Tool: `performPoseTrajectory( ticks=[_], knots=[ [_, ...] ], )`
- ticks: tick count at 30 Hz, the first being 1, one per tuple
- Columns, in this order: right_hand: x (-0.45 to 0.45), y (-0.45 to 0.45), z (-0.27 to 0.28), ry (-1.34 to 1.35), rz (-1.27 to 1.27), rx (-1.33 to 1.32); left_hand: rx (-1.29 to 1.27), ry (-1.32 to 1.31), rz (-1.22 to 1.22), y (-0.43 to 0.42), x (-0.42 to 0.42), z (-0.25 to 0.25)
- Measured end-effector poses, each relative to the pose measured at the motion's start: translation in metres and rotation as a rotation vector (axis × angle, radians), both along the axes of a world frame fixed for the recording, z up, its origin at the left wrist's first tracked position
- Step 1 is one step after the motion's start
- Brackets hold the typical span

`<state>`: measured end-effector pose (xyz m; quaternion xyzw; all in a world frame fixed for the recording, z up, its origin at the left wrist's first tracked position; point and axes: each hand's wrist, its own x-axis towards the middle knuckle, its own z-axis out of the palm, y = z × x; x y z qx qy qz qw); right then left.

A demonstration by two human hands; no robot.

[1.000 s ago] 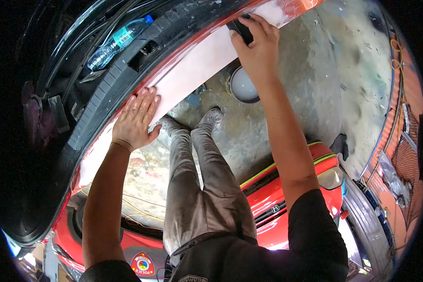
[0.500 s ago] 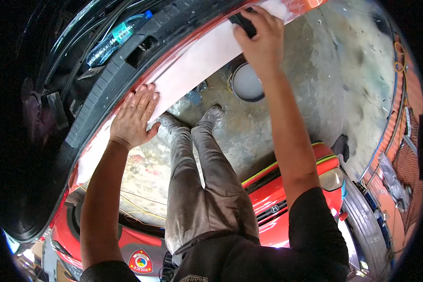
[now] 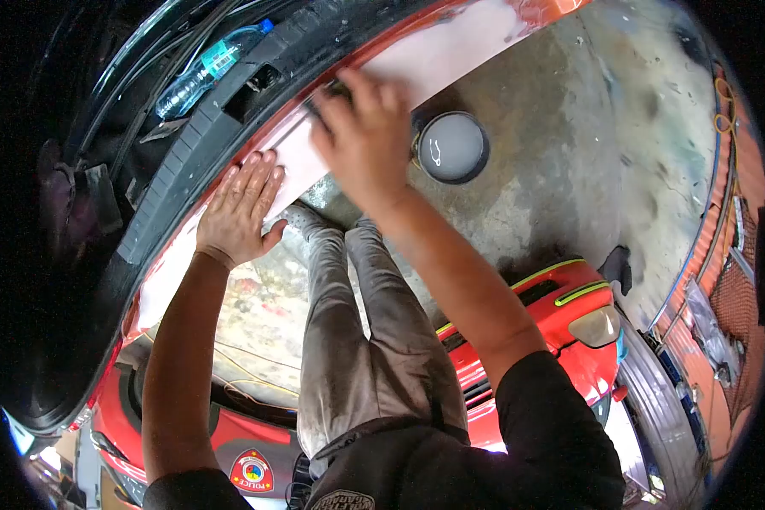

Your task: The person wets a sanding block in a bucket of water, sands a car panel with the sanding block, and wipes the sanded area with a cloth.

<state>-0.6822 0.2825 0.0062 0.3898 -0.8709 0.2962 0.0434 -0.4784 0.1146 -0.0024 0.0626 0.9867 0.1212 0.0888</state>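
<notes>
The left hand [image 3: 238,212] lies flat, holding nothing, and the curled right hand [image 3: 365,136] (blurred) seems to grip a dark block [image 3: 335,88], both upon the whitish panel [image 3: 438,64], apparently partway worked.

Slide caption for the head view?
Left hand flat on a pale panel, blurred right hand over it, bucket on the floor.

Room to the right, a hand in the way to the left.
The white panel [image 3: 450,58] lies open far right of the right hand [image 3: 367,140]; the left hand [image 3: 240,208] spreads flat across its left stretch, black trim [image 3: 177,166] borders its far side, and a bucket [image 3: 485,153] stands on the floor [image 3: 557,161] beside its near edge.
</notes>
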Motion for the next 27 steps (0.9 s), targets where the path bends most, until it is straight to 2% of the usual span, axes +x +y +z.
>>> performPoseTrajectory(
  ticks=[4, 7, 9, 12, 15, 17, 19, 21, 23, 26, 27],
  knots=[
    [-0.022, 0.011, 0.006, -0.046, 0.147, -0.022, -0.008, -0.012, 0.001, 0.0, -0.002, 0.001],
    [-0.052, 0.016, -0.003, 0.082, -0.035, -0.103, -0.008, -0.006, 0.006, 0.001, -0.001, 0.0],
    [-0.018, 0.001, 0.004, 0.018, -0.098, -0.063, -0.01, -0.003, 0.009, 0.0, -0.002, 0.0],
    [0.021, -0.009, 0.01, -0.021, 0.116, -0.031, 0.006, 0.006, 0.015, 0.0, -0.003, 0.002],
    [-0.026, 0.012, 0.006, 0.033, 0.161, 0.008, -0.01, -0.012, 0.012, 0.001, -0.003, 0.003],
    [-0.051, 0.018, 0.001, 0.049, -0.024, -0.088, -0.022, -0.016, -0.012, 0.001, 0.001, 0.0],
    [-0.018, 0.006, -0.002, 0.033, -0.103, -0.058, -0.025, -0.011, -0.025, -0.001, -0.001, -0.001],
    [0.013, -0.002, 0.006, -0.013, 0.113, -0.007, -0.014, -0.011, -0.022, -0.001, -0.002, 0.0],
    [-0.005, 0.006, 0.006, -0.062, 0.241, 0.008, -0.014, -0.033, -0.018, 0.001, -0.002, 0.002],
    [-0.056, 0.018, -0.003, 0.097, 0.041, -0.092, -0.016, -0.031, -0.017, 0.001, -0.001, 0.003],
    [-0.048, 0.016, -0.007, 0.09, 0.028, -0.062, -0.021, -0.022, -0.019, 0.0, -0.003, 0.002]
  ],
)
